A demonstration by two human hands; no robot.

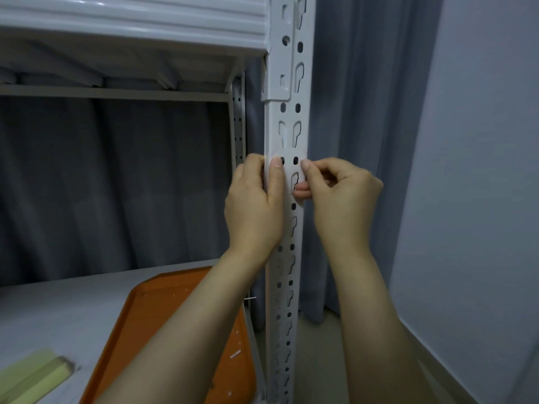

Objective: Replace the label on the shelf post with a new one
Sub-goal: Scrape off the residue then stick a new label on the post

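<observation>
A white perforated metal shelf post (287, 123) stands upright in the middle of the view. A pale, near-transparent label (288, 170) lies across its front at hand height, with the post's holes showing through it. My left hand (255, 205) grips the post's left edge, thumb pressed on the label's left end. My right hand (338, 193) is at the post's right edge, thumb and fingers pinching the label's right end. The label's edges are hard to make out.
An orange tray (163, 310) with small white paper scraps lies on the grey shelf board (58, 310) lower left. Pale yellow-green paper pads (32, 374) lie at the bottom left corner. A white shelf beam (131, 21) runs overhead. Grey curtain (364, 112) and wall stand right.
</observation>
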